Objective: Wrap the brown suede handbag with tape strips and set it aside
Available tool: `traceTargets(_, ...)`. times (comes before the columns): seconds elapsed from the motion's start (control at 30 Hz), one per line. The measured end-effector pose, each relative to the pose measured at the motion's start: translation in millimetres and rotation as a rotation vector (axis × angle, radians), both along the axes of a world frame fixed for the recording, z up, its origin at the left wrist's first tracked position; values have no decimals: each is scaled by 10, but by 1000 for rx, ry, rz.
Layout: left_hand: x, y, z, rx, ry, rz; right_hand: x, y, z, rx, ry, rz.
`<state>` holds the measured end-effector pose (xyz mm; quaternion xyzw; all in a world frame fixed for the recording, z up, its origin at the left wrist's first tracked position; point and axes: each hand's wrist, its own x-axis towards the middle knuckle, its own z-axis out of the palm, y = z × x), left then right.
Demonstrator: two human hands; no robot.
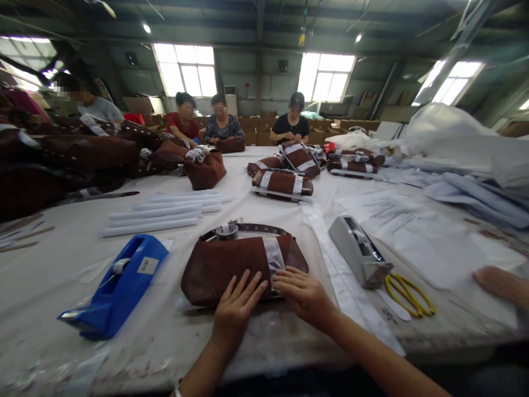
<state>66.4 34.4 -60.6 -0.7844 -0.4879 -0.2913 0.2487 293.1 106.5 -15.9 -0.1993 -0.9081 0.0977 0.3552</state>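
Note:
A brown handbag (223, 262) lies on the table in front of me, its strap (264, 227) along the far edge. One whitish translucent strip (273, 255) runs across its right part. Flat on the front of the bag rests my left hand (239, 300), fingers stretched out. My right hand (303, 292) lies over the lower end of the strip with its fingers extended. To the left stands a blue tape dispenser (124, 286); a grey tape dispenser (359, 251) is at the right, beside yellow-handled scissors (409, 295).
White paper rolls (165, 212) lie behind the blue dispenser. Several strip-wrapped bags (283, 183) sit farther back, and brown bags (91, 154) are heaped at the left. Another person's hand (500, 284) reaches in from the right. Several people sit across the table.

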Motion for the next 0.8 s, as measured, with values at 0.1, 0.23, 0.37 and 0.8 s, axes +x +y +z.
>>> traceTargets(0.1, 7, -9, 1, -16, -6, -6, 23, -58, -150, 124, -26, -29)
traceTargets(0.23, 48, -56, 43, -45, 24, 7, 46, -52, -302, 179, -56, -34)
traceTargets(0.37, 105, -59, 152, -104, 100, -3, 33, -34, -368, 199, -31, -47)
traceTargets(0.8, 118, 79, 35, -197, 111, -255, 362, -661, -269, -33, -173, -17)
